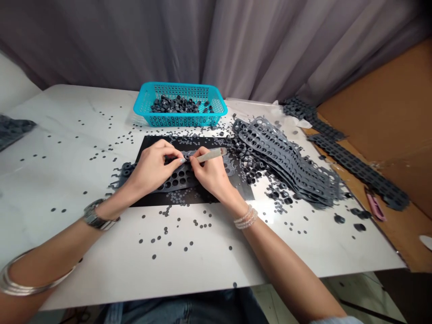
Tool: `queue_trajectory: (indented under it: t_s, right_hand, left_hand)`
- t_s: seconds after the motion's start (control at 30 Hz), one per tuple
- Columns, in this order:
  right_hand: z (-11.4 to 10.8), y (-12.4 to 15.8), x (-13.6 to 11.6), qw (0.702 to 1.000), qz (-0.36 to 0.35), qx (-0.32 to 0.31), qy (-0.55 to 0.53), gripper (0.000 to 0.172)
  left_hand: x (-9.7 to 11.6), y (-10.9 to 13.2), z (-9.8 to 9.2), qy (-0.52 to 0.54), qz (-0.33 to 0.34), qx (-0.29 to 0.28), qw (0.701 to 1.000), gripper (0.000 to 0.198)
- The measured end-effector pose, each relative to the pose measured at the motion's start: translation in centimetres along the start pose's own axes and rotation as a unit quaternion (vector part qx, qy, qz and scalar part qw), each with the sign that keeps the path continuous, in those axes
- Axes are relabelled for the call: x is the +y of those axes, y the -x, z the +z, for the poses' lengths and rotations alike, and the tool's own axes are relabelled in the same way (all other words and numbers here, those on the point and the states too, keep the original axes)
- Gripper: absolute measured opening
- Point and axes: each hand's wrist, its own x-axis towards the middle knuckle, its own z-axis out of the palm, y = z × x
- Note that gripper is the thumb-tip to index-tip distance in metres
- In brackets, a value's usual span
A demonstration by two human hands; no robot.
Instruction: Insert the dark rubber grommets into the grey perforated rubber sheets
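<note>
My left hand (155, 163) is closed, thumb and forefinger pinching a small dark rubber piece (186, 156) above the moulded sheet. In my right hand (212, 174) is a slim tool with a pale, wrapped-looking handle (212, 155); its tip meets the piece between my fingers and is too small to make out. Under both hands lies a dark grey rubber sheet (178, 180) with rows of round cups, partly hidden by them. A black mat (140, 198) is beneath that sheet, with many tiny dark discs scattered over it.
Behind the mat stands a blue perforated basket (182, 120) holding small dark caps. Stacked moulded sheets (286, 157) lie to the right beside loose caps (253, 168). Further right are another strip (364, 168), pink-handled cutters (375, 204) and a cardboard panel (381, 99).
</note>
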Motion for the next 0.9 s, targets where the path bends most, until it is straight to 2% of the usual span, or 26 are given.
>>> queue_trajectory:
  t_s: [0.07,0.13,0.23,0.4,0.5,0.63,0.9]
  right_hand:
    - [0.0,0.0,0.1,1.000,0.001,0.002,-0.004,0.025]
    - [-0.1,0.0,0.2,1.000,0.007,0.006,-0.018,0.024]
    - [-0.3,0.0,0.3,0.998,0.024,0.013,-0.053,0.024]
    - [-0.8,0.2,0.3,0.991,0.055,0.038,-0.118,0.025]
    - [-1.0,0.2,0.4,0.986,0.073,0.052,-0.141,0.025]
    - [-1.1,0.2,0.6,0.984,0.081,0.063,-0.147,0.025]
    - [-1.0,0.4,0.7,0.983,0.082,0.071,-0.150,0.024]
  left_hand:
    - [0.3,0.5,-0.2,0.091,-0.050,0.030,0.994,0.005]
    - [0.3,0.7,-0.4,0.207,-0.118,0.047,0.970,0.004]
    - [0.2,0.3,-0.7,0.345,-0.197,0.063,0.916,0.004]
    - [-0.4,-0.4,-0.9,0.508,-0.270,0.020,0.818,0.007]
    - [-0.5,-0.3,-0.8,0.551,-0.311,0.006,0.774,0.014]
    - [0.2,-0.1,-0.7,0.582,-0.348,0.017,0.735,0.017]
    - [0.7,0.1,-0.5,0.608,-0.389,0.036,0.691,0.016]
